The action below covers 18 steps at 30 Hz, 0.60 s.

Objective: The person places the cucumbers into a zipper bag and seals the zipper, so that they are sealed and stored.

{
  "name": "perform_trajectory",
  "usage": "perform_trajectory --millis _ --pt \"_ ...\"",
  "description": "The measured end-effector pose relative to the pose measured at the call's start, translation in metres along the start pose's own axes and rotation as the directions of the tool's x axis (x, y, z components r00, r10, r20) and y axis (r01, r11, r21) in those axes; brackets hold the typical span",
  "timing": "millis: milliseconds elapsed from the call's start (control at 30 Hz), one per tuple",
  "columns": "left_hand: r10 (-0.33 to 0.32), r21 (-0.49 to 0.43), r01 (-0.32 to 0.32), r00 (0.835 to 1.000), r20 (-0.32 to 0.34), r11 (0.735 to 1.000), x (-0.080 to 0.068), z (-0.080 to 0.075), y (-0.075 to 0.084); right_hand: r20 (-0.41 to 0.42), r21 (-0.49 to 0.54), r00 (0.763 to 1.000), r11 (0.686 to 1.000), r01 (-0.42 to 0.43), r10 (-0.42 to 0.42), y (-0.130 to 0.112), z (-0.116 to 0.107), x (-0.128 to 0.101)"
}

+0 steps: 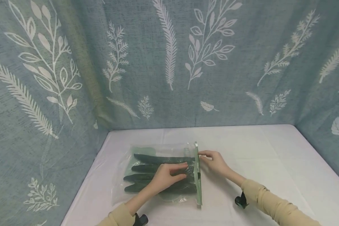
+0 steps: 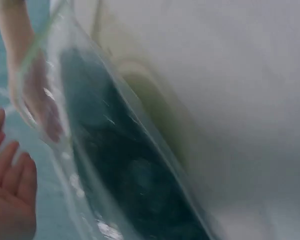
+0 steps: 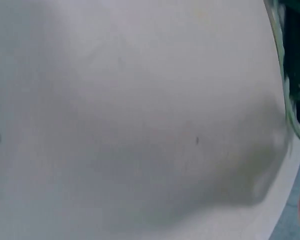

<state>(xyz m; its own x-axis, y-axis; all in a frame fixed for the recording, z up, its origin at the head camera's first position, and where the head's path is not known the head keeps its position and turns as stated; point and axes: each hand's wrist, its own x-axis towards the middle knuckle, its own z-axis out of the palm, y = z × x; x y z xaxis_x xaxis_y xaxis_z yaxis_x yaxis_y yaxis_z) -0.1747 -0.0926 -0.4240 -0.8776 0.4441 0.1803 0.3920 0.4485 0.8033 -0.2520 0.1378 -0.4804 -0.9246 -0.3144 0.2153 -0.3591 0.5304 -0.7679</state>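
A clear plastic zip bag (image 1: 158, 150) lies flat on the white table (image 1: 271, 157) with several dark green cucumbers (image 1: 158, 159) side by side inside it. Its green zip strip (image 1: 198, 185) runs along the right edge. My left hand (image 1: 175, 172) rests on top of the bag, its fingers pressing down over the cucumbers. My right hand (image 1: 203, 154) pinches the far end of the zip strip. The left wrist view shows the bag (image 2: 140, 165) close up and blurred, with my left fingers (image 2: 10, 190) beside it. In the right wrist view only the bag's edge (image 3: 290, 90) shows.
A blue-grey leaf-patterned curtain (image 1: 169, 62) closes in the table at the back and on both sides. White tabletop lies to the right of the bag and in front of it. A black wrist mount (image 1: 241, 201) sits at each cuff.
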Motion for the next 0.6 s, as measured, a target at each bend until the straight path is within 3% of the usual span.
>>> perform_trajectory --millis 100,200,267,433,600 --pt "0.02 0.118 -0.015 0.999 -0.038 0.993 -0.007 0.005 0.003 -0.033 -0.037 0.999 0.999 0.014 -0.015 0.005 -0.006 0.005" --pt "0.087 0.315 -0.077 0.996 -0.017 0.946 -0.016 0.014 0.011 -0.069 -0.121 0.996 0.991 0.056 -0.065 0.01 -0.011 0.013" --pt "0.162 0.431 -0.158 0.986 0.028 0.888 -0.021 0.022 0.017 -0.082 -0.183 0.991 0.979 0.087 -0.104 0.012 -0.014 0.02" --pt "0.327 0.637 -0.356 0.93 0.169 0.684 -0.029 0.043 0.028 -0.051 -0.296 0.981 0.941 0.165 -0.188 0.015 -0.016 0.04" --pt "0.316 0.726 -0.43 0.9 0.299 0.537 -0.031 0.061 0.031 0.002 -0.316 0.963 0.913 0.257 -0.27 0.016 -0.01 0.054"
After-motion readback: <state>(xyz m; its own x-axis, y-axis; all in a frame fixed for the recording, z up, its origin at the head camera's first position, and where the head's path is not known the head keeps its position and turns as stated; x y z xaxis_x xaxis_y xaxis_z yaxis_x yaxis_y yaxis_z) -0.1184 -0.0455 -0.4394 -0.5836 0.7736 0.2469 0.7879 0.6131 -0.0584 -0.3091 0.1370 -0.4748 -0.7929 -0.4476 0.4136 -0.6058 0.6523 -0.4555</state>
